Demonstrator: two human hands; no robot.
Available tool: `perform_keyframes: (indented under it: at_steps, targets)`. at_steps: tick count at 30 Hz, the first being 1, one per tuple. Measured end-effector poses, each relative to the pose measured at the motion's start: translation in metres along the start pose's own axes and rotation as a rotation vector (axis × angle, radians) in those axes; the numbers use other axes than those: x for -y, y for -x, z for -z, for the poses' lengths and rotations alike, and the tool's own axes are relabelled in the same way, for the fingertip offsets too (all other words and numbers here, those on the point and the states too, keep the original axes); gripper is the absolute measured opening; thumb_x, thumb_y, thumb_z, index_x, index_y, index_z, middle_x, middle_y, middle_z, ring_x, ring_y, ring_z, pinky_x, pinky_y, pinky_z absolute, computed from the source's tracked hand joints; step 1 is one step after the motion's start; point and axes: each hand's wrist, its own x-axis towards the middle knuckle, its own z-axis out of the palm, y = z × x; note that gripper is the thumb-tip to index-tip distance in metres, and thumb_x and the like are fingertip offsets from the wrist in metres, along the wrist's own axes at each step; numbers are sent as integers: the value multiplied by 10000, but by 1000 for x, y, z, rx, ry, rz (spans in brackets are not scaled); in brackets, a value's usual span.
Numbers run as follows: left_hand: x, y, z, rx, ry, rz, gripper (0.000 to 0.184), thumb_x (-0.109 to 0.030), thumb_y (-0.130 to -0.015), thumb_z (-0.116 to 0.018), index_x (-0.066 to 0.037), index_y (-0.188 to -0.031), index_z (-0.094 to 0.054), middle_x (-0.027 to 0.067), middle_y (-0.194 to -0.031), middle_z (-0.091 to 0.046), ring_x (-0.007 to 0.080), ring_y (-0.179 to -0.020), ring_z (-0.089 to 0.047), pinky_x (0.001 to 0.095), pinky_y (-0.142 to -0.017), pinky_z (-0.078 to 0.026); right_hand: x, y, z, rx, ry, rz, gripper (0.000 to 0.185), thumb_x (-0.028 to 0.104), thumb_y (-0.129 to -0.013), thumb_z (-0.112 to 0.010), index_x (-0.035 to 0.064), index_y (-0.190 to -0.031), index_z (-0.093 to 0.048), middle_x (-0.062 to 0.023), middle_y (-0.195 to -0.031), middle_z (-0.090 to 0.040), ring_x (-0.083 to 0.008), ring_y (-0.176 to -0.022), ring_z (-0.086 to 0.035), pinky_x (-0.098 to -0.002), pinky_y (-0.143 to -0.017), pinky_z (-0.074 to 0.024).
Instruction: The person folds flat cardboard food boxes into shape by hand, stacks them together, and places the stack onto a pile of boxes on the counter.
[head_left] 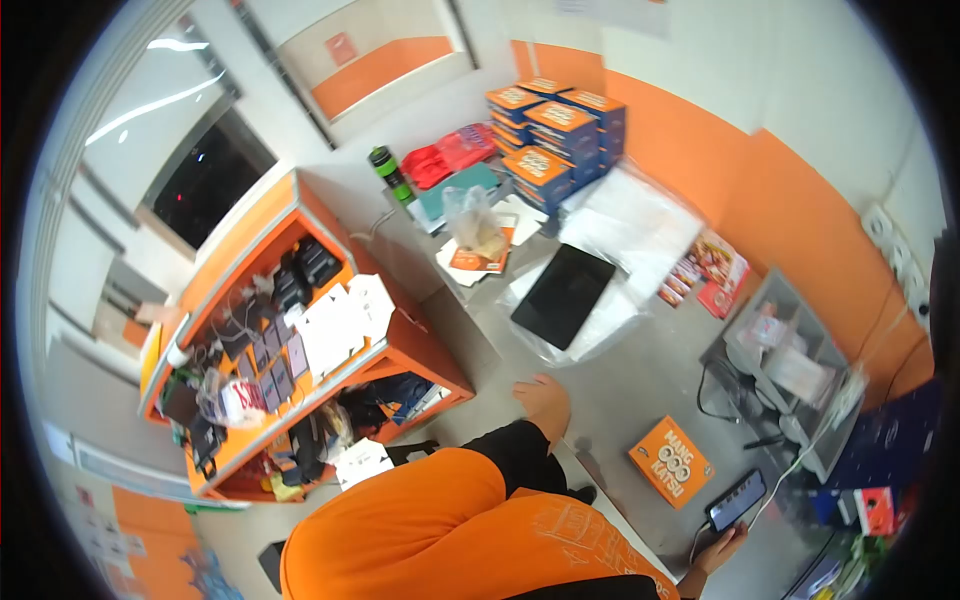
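Here's the right hand (722, 549), fingers at the near end of a phone (737, 500) on the grey table (640, 375); whether they pinch it or merely touch, I can't tell. One pale cable (800, 456) runs alongside. Over to the left hand (545, 408), by the table's edge, fingers loosely bent, how tightly I can't tell.

Just beside the phone sits one orange box (672, 462), lettering up. Beyond it, one grey bin (775, 340) holds small packets, and one black tablet-like slab (564, 296) lies on clear plastic wrap (590, 340). Farther along the table: one green-and-black bottle (390, 175), one clear bag (470, 215) on papers, and a stack of orange-topped blue boxes (560, 140), five tops in sight.

Out to the room now! One orange shelf unit (430, 360) stands to the left, two levels on view; dark phones (275, 372) crowd the upper one, too bunched to count surely. White walls (700, 40) carry an orange band (680, 130), and one white power strip (893, 250) hangs at the far right.
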Motion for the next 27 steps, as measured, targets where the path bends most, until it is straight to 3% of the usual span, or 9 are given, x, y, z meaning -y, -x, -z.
perform_keyframes:
  at_steps: [2,5,10,11,13,15,19,23,27]
  targets:
    - [10,12,-13,-17,138,-33,580,-405,-935,-607,-112,-1403,-430,175,-1344,-530,308,-1241,-546,554,-906,-499,-32,-31,18,3,32,42,578,410,-1087,-442,-69,-1409,-464,-215,-1440,-506,-347,-1348,-468,-433,-1166,-321]
    - [13,-5,-11,8,410,-146,562,-330,-935,-605,-47,-1390,-435,214,-1279,-553,365,-1190,-554,544,-957,-467,-6,-26,-28,-170,34,181,372,377,-994,-666,68,-1200,-685,-190,-1150,-707,-285,-978,-693,-393,-906,-548]
    - [53,-22,-7,191,1075,-384,492,-221,-950,-588,36,-1350,-460,286,-1247,-550,454,-1185,-540,517,-1045,-421,100,-9,-80,-312,108,300,384,363,-1019,-598,37,-1217,-641,-189,-1172,-664,-276,-977,-661,-388,-907,-526]
    - [77,-61,-20,332,710,-783,495,-208,-947,-594,35,-1358,-462,282,-1282,-537,446,-1218,-527,512,-1055,-415,126,-6,-95,-323,102,331,387,360,-1024,-585,30,-1221,-633,-189,-1176,-655,-274,-977,-654,-387,-908,-522]
    - [119,-132,-1,429,539,-876,512,-187,-926,-617,27,-1366,-469,261,-1334,-520,432,-1261,-504,508,-1077,-399,177,2,-124,-306,88,388,393,354,-1033,-558,18,-1228,-615,-189,-1184,-638,-271,-976,-641,-386,-908,-513]
    - [144,-209,76,141,863,-540,546,-150,-855,-681,9,-1342,-493,223,-1328,-538,419,-1271,-495,502,-1089,-393,227,11,-153,-253,58,432,399,348,-1043,-531,5,-1235,-598,-189,-1193,-621,-267,-976,-628,-384,-909,-504]
    - [198,-371,218,-263,468,-731,622,-72,-758,-729,-41,-1338,-507,163,-1400,-498,403,-1324,-459,499,-1088,-398,308,25,-230,-24,-64,540,412,337,-1063,-476,-20,-1249,-563,-189,-1210,-586,-260,-975,-602,-381,-911,-487]
    - [264,-441,238,-1,-235,-565,759,-345,-880,-724,-170,-1538,-390,146,-1621,-304,403,-1475,-314,631,-1165,-295,395,44,-318,367,-235,646,426,326,-1082,-422,-45,-1263,-528,-189,-1227,-552,-253,-975,-577,-377,-912,-469]
    - [307,-475,221,142,-173,-615,863,-419,-871,-743,-242,-1589,-297,144,-1647,-275,416,-1465,-340,652,-1114,-363,519,71,-398,659,-399,864,282,205,-1054,-458,-22,-1197,-542,-155,-1165,-538,-206,-854,-550,-349,-802,-470]
